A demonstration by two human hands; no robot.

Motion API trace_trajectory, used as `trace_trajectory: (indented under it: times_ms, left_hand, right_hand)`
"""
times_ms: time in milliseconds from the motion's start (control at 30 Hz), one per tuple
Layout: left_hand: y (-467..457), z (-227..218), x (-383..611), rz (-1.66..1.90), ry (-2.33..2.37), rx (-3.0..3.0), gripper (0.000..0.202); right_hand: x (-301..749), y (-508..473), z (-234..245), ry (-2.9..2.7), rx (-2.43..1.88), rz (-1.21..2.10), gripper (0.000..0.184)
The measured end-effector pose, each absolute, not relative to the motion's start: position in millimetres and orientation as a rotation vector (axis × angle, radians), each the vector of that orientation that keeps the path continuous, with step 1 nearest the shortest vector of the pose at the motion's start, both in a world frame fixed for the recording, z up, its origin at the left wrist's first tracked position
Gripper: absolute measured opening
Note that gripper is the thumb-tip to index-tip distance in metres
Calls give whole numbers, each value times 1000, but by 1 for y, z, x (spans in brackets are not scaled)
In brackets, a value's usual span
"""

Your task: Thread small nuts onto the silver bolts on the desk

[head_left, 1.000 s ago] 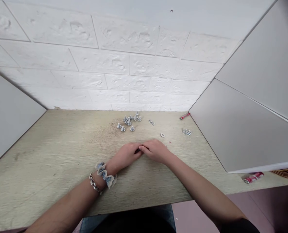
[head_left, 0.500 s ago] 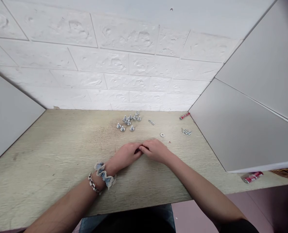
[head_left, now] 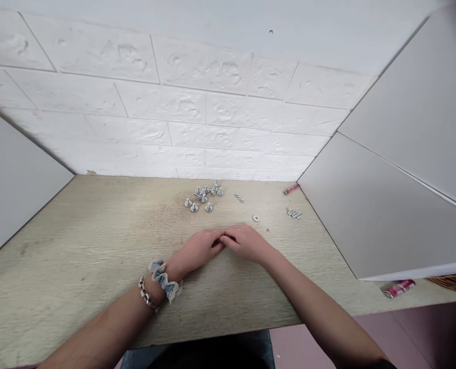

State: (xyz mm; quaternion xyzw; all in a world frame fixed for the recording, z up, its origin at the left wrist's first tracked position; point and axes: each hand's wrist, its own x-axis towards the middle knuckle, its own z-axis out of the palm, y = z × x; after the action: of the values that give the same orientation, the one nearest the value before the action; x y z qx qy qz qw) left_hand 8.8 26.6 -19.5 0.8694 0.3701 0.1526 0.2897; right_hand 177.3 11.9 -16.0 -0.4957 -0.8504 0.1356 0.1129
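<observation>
My left hand and my right hand meet fingertip to fingertip low over the tabletop. Both are closed in a pinch; a small dark piece shows between them, too hidden to name. Beyond my hands lies a group of silver bolts with washers on them, several standing with shanks up. One flat washer rests past my right hand. Farther back are a few small rings or nuts in a short row. Several thin metal pins or screws lie together at the right.
A red battery lies by the right panel's far corner, another red battery near the front right edge. A white brick-pattern wall closes the back. Grey panels flank the table. A woven basket edge shows at right.
The view has tilted slightly, so the scene sits a little lower. Both hands stay pressed together in the same place, with only slight finger movement.
</observation>
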Motion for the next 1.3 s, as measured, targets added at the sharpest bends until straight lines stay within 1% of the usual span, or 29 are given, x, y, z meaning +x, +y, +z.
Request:
trace_trajectory:
  times_ms: [300, 467, 533, 700, 733, 833, 867, 933, 967, 1033, 1067, 1100, 1167, 1300]
  left_hand:
    - [25, -17, 8, 411, 957, 2320, 24]
    - [27, -15, 7, 427, 974, 2257, 25]
    - [28, -17, 7, 459, 967, 2227, 26]
    - [31, -22, 6, 539, 942, 2168, 30]
    - [31, -22, 6, 542, 953, 2163, 30]
    - [31, -20, 5, 548, 978, 2158, 31]
    - [31, -20, 5, 548, 982, 2161, 30]
    - [31, -20, 6, 537, 997, 2174, 28]
    - [31, -20, 6, 527, 1011, 2183, 26]
    - [32, -21, 6, 496, 1044, 2203, 23]
    - [33, -21, 6, 480, 1059, 2209, 23]
    - [33, -22, 6, 469, 1068, 2211, 23]
    - [34, -22, 6, 475, 1061, 2201, 24]
    - [32, -21, 5, 530, 1006, 2159, 26]
  right_hand:
    - [180, 15, -20, -2491, -1427, 404, 25]
    - [181, 16, -21, -2471, -1418, 427, 30]
    - [181, 16, -20, -2442, -1414, 461, 27]
    - [183, 15, -20, -2292, -1381, 648, 9]
    - [184, 15, -20, -2260, -1364, 696, 9]
    - [185, 17, -22, -2201, -1326, 778, 19]
    - [185, 17, -23, -2200, -1324, 772, 18]
    - [185, 18, -23, -2240, -1324, 714, 10]
    - [184, 18, -23, -2274, -1322, 681, 13]
    - [184, 18, -23, -2338, -1324, 642, 31]
    - [184, 18, -23, -2355, -1327, 641, 37]
    - [183, 17, -22, -2357, -1330, 646, 39]
    - [183, 16, -21, -2316, -1336, 641, 33]
    - [183, 15, -23, -2195, -1331, 651, 3]
